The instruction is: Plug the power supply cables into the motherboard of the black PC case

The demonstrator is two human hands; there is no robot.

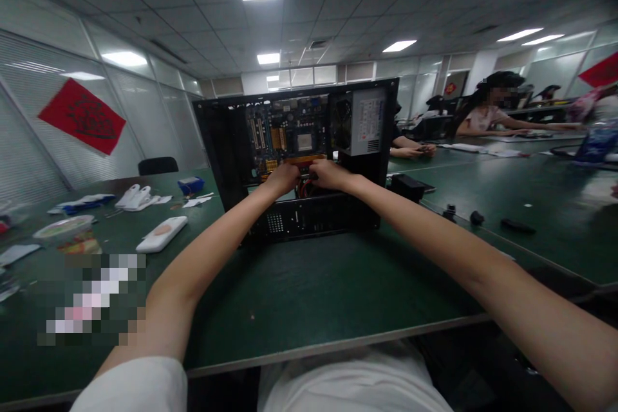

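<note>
An open black computer case (pixel 226 141) stands upright on the green table (pixel 309 296), its motherboard (pixel 284 132) and grey power supply (pixel 367 122) facing me. Both arms reach into it. My left hand (pixel 282 177) and my right hand (pixel 328 174) are side by side at the lower edge of the motherboard, fingers curled and closed around something small by the red and orange cables (pixel 305 188). What they hold is hidden by the fingers.
On the left of the table lie a white case (pixel 161 234), white gloves (pixel 135 197), a blue box (pixel 190 185) and a round lidded container (pixel 64 226). Small black parts (pixel 477 217) lie to the right. Another person (pixel 487 114) sits at the far right table.
</note>
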